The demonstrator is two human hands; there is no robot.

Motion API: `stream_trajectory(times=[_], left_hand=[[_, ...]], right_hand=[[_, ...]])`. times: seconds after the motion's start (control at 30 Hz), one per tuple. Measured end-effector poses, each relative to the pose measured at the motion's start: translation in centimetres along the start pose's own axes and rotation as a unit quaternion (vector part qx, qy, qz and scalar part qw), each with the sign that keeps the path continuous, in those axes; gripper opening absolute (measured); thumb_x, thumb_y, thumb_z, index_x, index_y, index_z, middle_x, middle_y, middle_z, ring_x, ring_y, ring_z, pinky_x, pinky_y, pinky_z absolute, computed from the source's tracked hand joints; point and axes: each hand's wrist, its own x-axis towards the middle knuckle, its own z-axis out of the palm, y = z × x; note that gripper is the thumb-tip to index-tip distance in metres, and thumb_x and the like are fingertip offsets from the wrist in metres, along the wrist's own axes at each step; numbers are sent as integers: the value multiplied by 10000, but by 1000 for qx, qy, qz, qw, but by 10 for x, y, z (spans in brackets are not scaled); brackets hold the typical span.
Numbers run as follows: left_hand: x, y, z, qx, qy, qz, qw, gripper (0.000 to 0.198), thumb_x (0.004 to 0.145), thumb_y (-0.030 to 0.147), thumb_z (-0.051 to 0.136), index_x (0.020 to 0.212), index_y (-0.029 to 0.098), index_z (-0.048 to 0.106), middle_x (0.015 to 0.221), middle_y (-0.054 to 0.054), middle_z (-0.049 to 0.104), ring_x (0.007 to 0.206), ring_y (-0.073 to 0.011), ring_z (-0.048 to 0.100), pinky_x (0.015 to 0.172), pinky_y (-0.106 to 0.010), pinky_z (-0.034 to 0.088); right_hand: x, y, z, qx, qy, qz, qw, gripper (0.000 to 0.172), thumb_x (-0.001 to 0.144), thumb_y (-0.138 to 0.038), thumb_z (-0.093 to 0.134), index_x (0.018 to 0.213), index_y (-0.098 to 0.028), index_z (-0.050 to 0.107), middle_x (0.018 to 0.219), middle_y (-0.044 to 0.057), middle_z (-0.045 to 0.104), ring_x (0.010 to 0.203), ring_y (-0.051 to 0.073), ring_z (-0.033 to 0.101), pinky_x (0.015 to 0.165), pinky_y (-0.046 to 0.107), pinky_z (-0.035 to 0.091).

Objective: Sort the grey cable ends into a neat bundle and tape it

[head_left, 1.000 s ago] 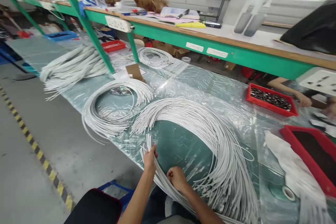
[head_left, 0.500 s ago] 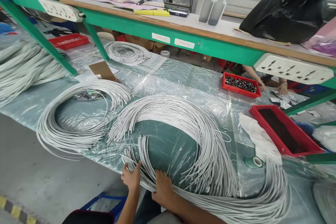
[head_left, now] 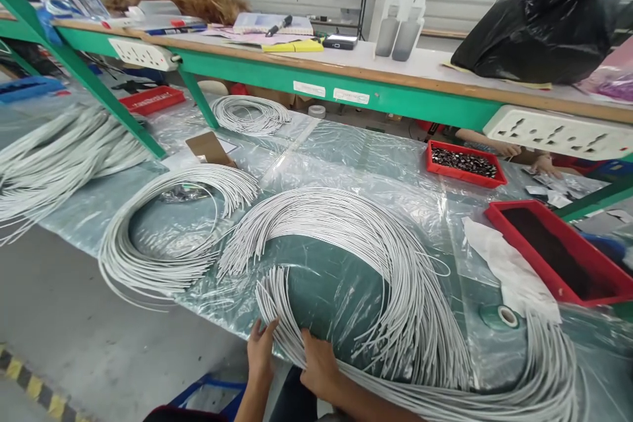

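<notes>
Wire ends [head_left: 273, 285] have closed together; right fingers [head_left: 310, 344] grip the bundle [head_left: 288, 330], left fingers [head_left: 270, 328], parted, touch its edge.

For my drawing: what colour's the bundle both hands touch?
The bundle is greyish white; see the head view.

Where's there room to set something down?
Mainly the plastic-covered tabletop behind the central strand bundle, between the rear coil and the red tray of shiny pieces; also the green patch between that bundle and the held strands. Crowded: right front, around tape roll and white wrap.
</notes>
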Motion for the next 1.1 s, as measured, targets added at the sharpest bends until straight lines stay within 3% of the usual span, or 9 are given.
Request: stream_trajectory(times=[0.13,0.23,0.33,0.5,0.57,0.67,0.8,0.97,1.1], left_hand=[[3,9,-1,-33,-29,-50,998,172,648,202,664,783,159,568,821,-60,660,967,-234,599,868,-386,455],[3,10,-9,-45,-23,-76,996,81,682,234,617,715,186,560,824,-67,656,1054,-260,564,909,-380,426],[1,6,-21,-47,-2,-107,993,147,719,350,560,736,205,535,851,-92,639,1137,-298,503,952,-434,378],[-6,-12,-35,-40,3,-135,990,305,735,532,457,768,229,473,882,-121,610,1123,-329,508,920,-471,398],[-9,-18,-35,-21,12,-137,990,305,725,521,470,772,220,470,895,-140,597,1127,-358,495,906,-495,400],[-11,-23,-33,0,6,-122,992,285,701,481,518,761,204,491,922,-155,583,1102,-384,505,883,-499,411],[-14,-21,-31,20,23,-86,996,233,660,401,587,766,225,477,1068,-131,544,1209,-375,393,973,-493,307],[-27,-19,-28,7,14,-93,996,159,674,351,545,737,205,539,869,-97,588,1115,-382,482,940,-508,335],[-34,-14,-27,-10,-10,-95,995,196,647,392,607,736,221,568,824,-74,601,1141,-348,470,978,-472,311]], right_hand=[[5,4,-4,24,-22,16,999,509,562,-128,710,1038,-108,531,926,89,674,851,246,640,767,394,490],[9,7,-7,52,-41,20,998,471,572,-213,741,999,-119,566,958,81,658,871,220,622,768,390,484],[13,14,-16,98,-68,12,993,441,528,-243,759,924,-124,606,910,56,662,798,188,624,646,290,492],[12,22,-37,154,-99,3,983,413,489,-294,756,852,-145,628,743,-23,645,618,142,595,419,170,375],[9,19,-39,143,-78,13,987,411,500,-275,743,868,-144,615,790,3,651,654,165,603,453,190,391],[6,12,-30,97,-24,46,994,432,558,-183,695,966,-114,570,929,79,643,807,220,612,627,275,456],[7,1,-13,37,2,71,997,417,697,-98,627,1099,-104,515,1035,86,619,952,212,585,832,383,444],[10,-8,-11,-6,1,81,997,379,784,-125,590,1153,-123,504,1053,83,618,998,222,574,855,430,449],[5,-7,-31,14,-10,55,998,443,656,-119,662,1081,-65,546,985,137,659,922,264,620,781,383,481]])
